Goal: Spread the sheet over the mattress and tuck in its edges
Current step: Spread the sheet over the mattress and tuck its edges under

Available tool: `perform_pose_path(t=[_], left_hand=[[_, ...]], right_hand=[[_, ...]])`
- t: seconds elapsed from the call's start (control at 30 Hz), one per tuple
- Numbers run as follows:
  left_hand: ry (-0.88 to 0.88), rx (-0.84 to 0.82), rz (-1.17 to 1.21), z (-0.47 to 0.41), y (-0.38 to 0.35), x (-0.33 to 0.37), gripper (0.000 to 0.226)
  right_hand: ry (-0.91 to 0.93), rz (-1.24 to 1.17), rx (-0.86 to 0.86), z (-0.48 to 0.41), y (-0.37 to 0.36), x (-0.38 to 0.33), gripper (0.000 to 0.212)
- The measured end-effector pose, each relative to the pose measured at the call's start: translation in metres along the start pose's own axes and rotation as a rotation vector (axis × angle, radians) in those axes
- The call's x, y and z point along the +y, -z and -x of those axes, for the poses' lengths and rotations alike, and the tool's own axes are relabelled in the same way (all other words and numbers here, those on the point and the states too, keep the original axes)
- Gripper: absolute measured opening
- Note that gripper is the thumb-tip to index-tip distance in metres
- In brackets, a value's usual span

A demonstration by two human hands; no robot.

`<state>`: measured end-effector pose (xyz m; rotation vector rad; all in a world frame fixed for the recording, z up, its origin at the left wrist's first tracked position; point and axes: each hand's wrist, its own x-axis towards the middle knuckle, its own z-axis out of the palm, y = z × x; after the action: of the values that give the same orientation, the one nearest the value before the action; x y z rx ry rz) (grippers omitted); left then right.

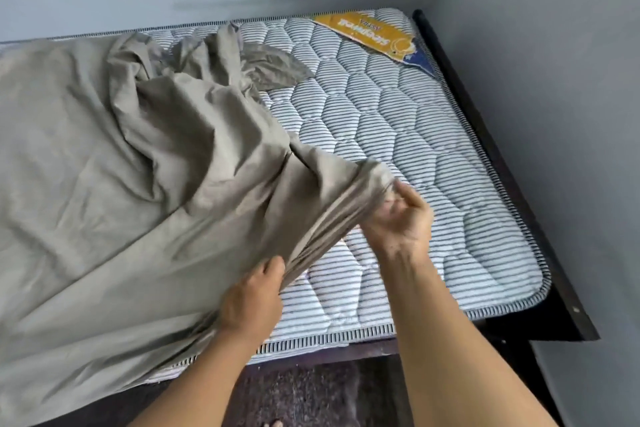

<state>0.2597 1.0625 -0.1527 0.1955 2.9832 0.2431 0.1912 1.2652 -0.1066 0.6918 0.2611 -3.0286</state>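
Both hands hold one gathered edge of a grey-green sheet point(104, 166) above a striped mattress point(415, 135).

The left hand point(251, 302) grips the bunched edge near the mattress's near side, fingers curled round the cloth; the right hand point(398, 215) pinches the same edge farther in, and the fabric between them is pulled into tight pleats. The sheet lies rumpled over the left part of the mattress and spills over the near edge at the left, while the right part is bare quilting out to its piped rim. A yellow label point(367, 33) lies at the far right corner. A dark bed frame point(491, 135) runs along the right side, close to the pale wall point(554, 80); another wall borders the far edge. Dark floor point(311, 392) lies open before the near side.
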Motion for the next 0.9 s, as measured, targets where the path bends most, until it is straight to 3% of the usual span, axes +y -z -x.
perform_pose_path(t=[0.07, 0.17, 0.27, 0.43, 0.5, 0.57, 0.67, 0.73, 0.8, 0.9], left_hand=[[-0.067, -0.014, -0.064, -0.001, 0.002, 0.003, 0.035], [-0.120, -0.039, -0.091, 0.006, -0.004, 0.004, 0.039], [-0.134, -0.102, -0.128, 0.012, -0.017, 0.006, 0.039], [-0.063, -0.245, -0.157, 0.013, -0.031, 0.012, 0.021], [-0.087, -0.223, -0.178, 0.014, -0.033, 0.021, 0.028], [-0.194, -0.181, -0.118, 0.010, -0.037, 0.042, 0.052], [-0.358, -0.106, 0.085, -0.007, -0.043, 0.097, 0.094], [-0.295, -0.083, 0.293, -0.022, -0.050, 0.137, 0.103], [-0.162, -0.080, 0.396, -0.035, -0.056, 0.167, 0.087], [-0.074, -0.076, 0.332, -0.043, -0.054, 0.185, 0.031]], right_hand=[[0.161, -0.081, -0.037, 0.003, 0.001, -0.029, 0.014], [0.365, -0.149, 0.072, 0.006, 0.010, -0.062, 0.055], [0.552, -0.020, 0.190, 0.008, 0.030, -0.091, 0.050], [0.781, 0.762, 0.369, 0.019, 0.067, -0.112, 0.076], [0.810, 1.092, 0.399, 0.019, 0.074, -0.113, 0.072], [0.850, 1.455, 0.434, 0.024, 0.075, -0.111, 0.067], [1.036, 2.057, 0.120, 0.035, 0.074, -0.094, 0.058], [1.056, 2.199, -0.040, 0.040, 0.079, -0.081, 0.064], [1.049, 2.286, -0.061, 0.047, 0.086, -0.078, 0.070], [1.090, 2.301, -0.044, 0.050, 0.103, -0.090, 0.069]])
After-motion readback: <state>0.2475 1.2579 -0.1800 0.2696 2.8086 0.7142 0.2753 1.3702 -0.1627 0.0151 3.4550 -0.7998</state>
